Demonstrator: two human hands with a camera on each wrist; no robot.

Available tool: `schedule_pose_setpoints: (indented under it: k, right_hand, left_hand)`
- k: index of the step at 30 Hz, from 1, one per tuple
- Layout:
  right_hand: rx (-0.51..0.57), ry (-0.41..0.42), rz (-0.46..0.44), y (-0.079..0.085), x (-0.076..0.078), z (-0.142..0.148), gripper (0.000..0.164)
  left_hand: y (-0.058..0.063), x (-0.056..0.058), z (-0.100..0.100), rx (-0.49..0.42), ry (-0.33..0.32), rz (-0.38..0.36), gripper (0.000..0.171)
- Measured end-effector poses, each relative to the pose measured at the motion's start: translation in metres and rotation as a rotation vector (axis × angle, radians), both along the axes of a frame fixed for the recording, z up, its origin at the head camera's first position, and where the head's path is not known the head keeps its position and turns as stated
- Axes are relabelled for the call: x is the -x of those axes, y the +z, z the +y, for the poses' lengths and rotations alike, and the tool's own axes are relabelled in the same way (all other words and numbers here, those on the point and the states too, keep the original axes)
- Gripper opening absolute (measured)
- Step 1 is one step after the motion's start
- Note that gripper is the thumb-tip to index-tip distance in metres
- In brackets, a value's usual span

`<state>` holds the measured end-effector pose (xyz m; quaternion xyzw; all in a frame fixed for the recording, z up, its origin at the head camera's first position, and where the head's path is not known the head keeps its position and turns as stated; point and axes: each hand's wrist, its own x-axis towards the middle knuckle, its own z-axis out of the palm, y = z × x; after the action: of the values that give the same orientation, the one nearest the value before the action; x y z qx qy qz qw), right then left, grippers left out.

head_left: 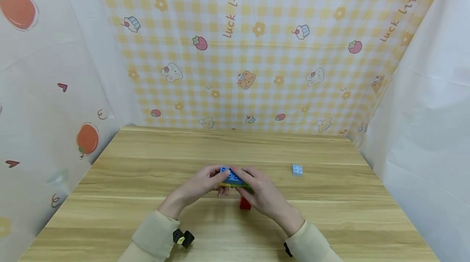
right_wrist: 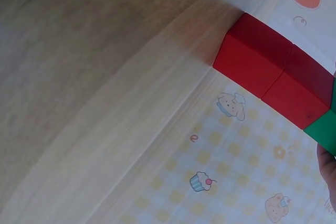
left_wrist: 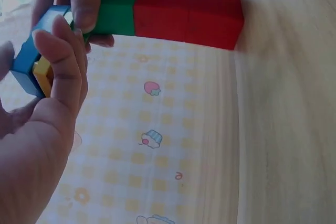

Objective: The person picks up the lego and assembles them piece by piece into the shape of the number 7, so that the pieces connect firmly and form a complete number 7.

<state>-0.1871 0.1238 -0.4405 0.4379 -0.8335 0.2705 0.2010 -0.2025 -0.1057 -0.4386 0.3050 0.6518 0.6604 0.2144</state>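
A stack of toy building bricks stands on the table. Two red bricks, the lower red brick (left_wrist: 215, 22) and the upper red brick (right_wrist: 299, 87), form its base, with a dark green brick (left_wrist: 116, 11) above. At the top are a yellow brick (left_wrist: 43, 74), a bit of lighter green and a studded blue brick (head_left: 235, 179). My left hand (head_left: 198, 185) pinches the blue and yellow bricks from the left, thumb on the blue studs. From the right, my right hand (head_left: 265, 192) grips the blue brick and the stack's top, covering part of the green.
A light blue brick (head_left: 297, 169) with studs lies on the wooden table (head_left: 147, 164), to the right of and behind the stack. A yellow checked cloth (head_left: 235, 58) hangs behind the table, with white cloth at both sides.
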Motion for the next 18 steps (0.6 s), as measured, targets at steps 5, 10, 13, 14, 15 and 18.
schedule_pose_setpoints:
  k: [5, 10, 13, 14, 15, 18]
  right_hand:
    - [0.009, 0.004, -0.005, 0.0013, -0.0004, 0.0, 0.064]
    - [0.01, 0.018, -0.023, 0.0024, 0.0004, 0.0011, 0.067]
    - [0.007, 0.024, -0.035, 0.0027, 0.0007, 0.0018, 0.068]
    - [0.006, 0.024, -0.04, 0.0029, 0.0007, 0.0019, 0.068]
    - [0.004, 0.024, -0.042, 0.0028, 0.0007, 0.0019, 0.068]
    - [-0.003, 0.021, -0.048, 0.0031, 0.0, 0.0015, 0.067]
  left_hand:
    - [0.006, -0.0013, 0.0022, -0.024, 0.03, -0.082, 0.035]
    - [0.0102, -0.0026, 0.0023, -0.038, 0.039, -0.142, 0.034]
    - [0.0103, -0.0023, 0.0014, -0.044, 0.034, -0.153, 0.033]
    - [0.0101, -0.0023, 0.001, -0.047, 0.031, -0.155, 0.033]
    - [0.0098, -0.0023, 0.0006, -0.051, 0.029, -0.158, 0.032]
    - [0.009, -0.0023, -0.0003, -0.062, 0.022, -0.164, 0.03]
